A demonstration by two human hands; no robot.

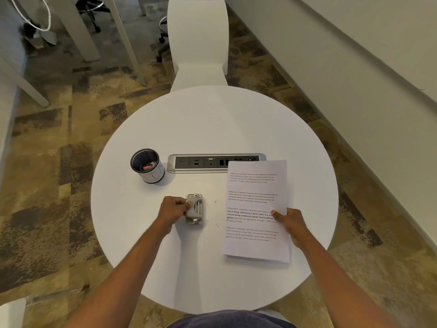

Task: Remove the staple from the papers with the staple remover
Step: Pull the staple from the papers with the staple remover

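A grey staple remover [194,209] lies on the round white table [212,124], near the middle. My left hand [172,211] is on its left side, with thumb and fingers closed on its edge. A stack of printed papers [256,209] lies flat to the right. My right hand [289,222] pinches the papers' right edge, thumb on top of the sheet. Two tiny dark specks [215,201] lie on the table between the tool and the papers. The staple itself is too small to make out.
A dark mesh cup [147,166] with small items inside stands at the left. A metal power and data port strip [212,162] is set into the table behind the papers, which overlap its right end. A white chair [198,41] stands beyond the table.
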